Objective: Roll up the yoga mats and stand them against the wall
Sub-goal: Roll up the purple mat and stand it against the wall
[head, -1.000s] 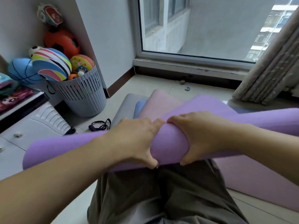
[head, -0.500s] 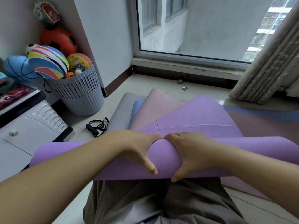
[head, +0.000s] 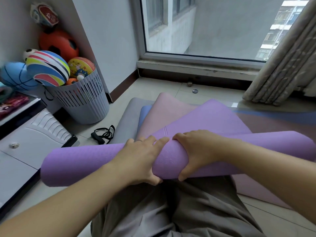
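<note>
Head view: a partly rolled purple foam yoga mat (head: 95, 161) lies crosswise over the person's lap, its rolled part a thick tube running from near left to right, its unrolled end (head: 210, 120) stretching away toward the window. The left hand (head: 142, 159) and right hand (head: 193, 151) sit side by side at the middle of the roll, fingers curled over the far side and thumbs tucked under the near edge, each clamped around the tube. Compared with half a second ago, the roll looks thicker and sits farther up the mat, with less flat purple surface showing beyond the knuckles; the grip is unchanged.

Under the purple mat lie a pale pink mat (head: 164, 110), a blue mat (head: 145, 113) and a grey mat (head: 128, 117), fanned flat on the cream tiled floor (head: 153, 86). A black looped strap (head: 104, 134) rests on the tiles just left of the grey mat. Farther left stands a grey slatted plastic basket (head: 85, 103) heaped with coloured balls, a striped ball (head: 49, 69) on top and an orange football (head: 58, 43) against the white wall (head: 109, 40) behind. A white cabinet (head: 29, 142) fills the near left. At the far side a large window (head: 205, 28) meets the floor, with a beige curtain (head: 280, 69) bunched at the right. Grey trousers (head: 171, 211) cover the legs nearest the camera.
</note>
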